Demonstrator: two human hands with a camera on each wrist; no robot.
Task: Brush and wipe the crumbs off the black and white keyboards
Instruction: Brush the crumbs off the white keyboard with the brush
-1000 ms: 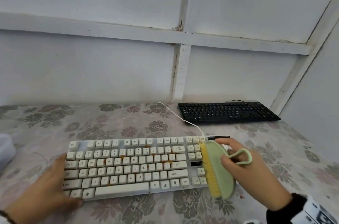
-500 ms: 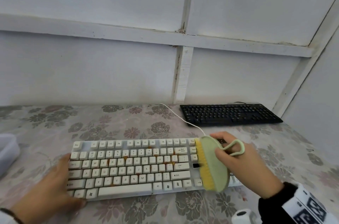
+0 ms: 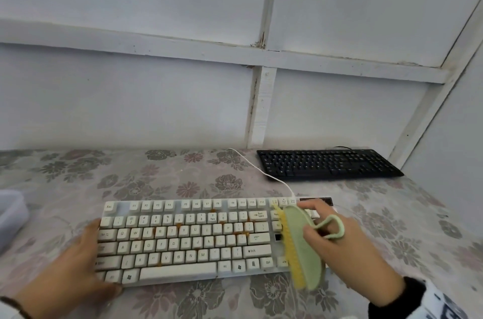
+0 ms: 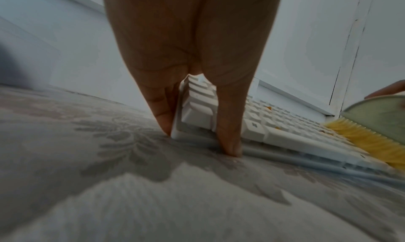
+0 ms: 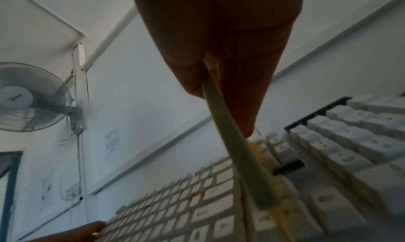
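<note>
The white keyboard (image 3: 183, 237) lies on the floral tablecloth (image 3: 167, 177), with orange crumbs (image 3: 241, 234) between its keys. My right hand (image 3: 321, 229) grips a green brush (image 3: 303, 245) with yellow bristles, tilted on edge, bristles on the keys just right of Enter. From the right wrist, the brush (image 5: 236, 150) runs down from my right hand (image 5: 219, 55) to the white keyboard (image 5: 197, 202). My left hand (image 3: 65, 274) braces the keyboard's left end. Its straight fingers (image 4: 228, 128) straddle the near-left corner of the white keyboard (image 4: 274, 124). The black keyboard (image 3: 326, 164) sits at the back right.
A white cable (image 3: 261, 172) runs from the white keyboard toward the wall. A translucent plastic container (image 3: 10, 214) sits at the left edge. White panelled walls close in behind and on the right. A wall fan (image 5: 28, 96) hangs high up.
My right hand has swept the brush leftward, from the number pad to the keys beside Enter. The left hand has stayed at the keyboard's left end.
</note>
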